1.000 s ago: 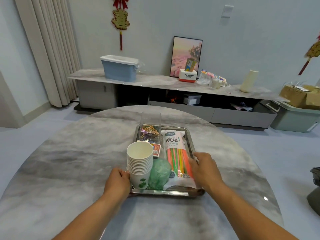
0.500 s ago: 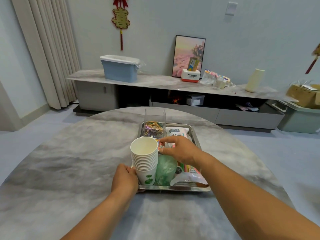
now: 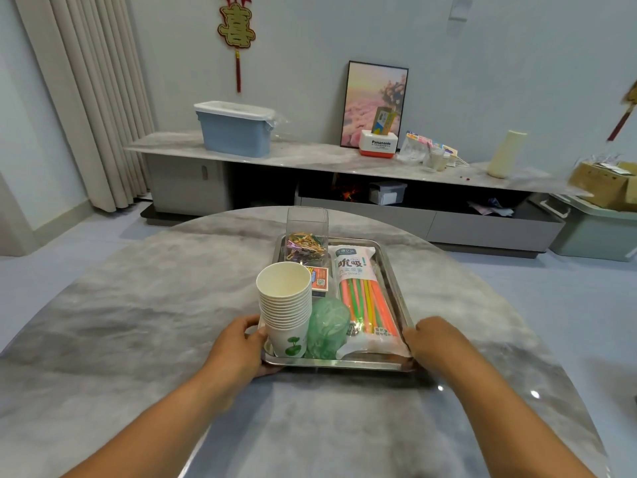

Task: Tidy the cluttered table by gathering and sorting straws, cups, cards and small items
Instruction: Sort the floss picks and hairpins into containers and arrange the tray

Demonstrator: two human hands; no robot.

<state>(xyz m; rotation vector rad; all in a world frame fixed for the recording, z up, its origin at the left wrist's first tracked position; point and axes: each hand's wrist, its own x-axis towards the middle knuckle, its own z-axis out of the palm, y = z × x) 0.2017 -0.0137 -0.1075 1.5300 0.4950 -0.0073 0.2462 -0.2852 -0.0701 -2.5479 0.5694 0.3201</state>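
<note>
1. Your left hand [image 3: 238, 343] grips the near-left corner of the metal tray [image 3: 396, 281], thumb over the rim and fingers curled beneath it.
2. Your right hand [image 3: 436, 341] grips the near-right corner of the same tray, fingers curled over the edge at about 3 o'clock from the packet's lower end.
3. The tray sits on the round grey marble worktop [image 3: 138, 322], lengthwise from 6 to 12 o'clock in front of you.
4. A stack of white paper cups [image 3: 286, 312] stands upright in the tray's near-left part, just beside your left thumb; the bottom cup bears a green leaf mark.
5. At 3 o'clock from the cups, touching them, lies a bunched green plastic bag [image 3: 327, 327].
6. The packet of straws [image 3: 362, 294] lies along the right side of the tray, its printed top toward 12 o'clock and its near end by your right hand; the straws inside are orange, green and yellow.
7. At 12 o'clock from the cups lies a small orange card box [image 3: 320, 280], partly hidden behind the cup rim.
8. A clear plastic box [image 3: 306, 241] stands at the tray's far-left corner, its lower part filled with small coloured clips.
9. Beyond the worktop, at 12 o'clock, a long low cabinet [image 3: 310, 160] runs along the wall.
</note>
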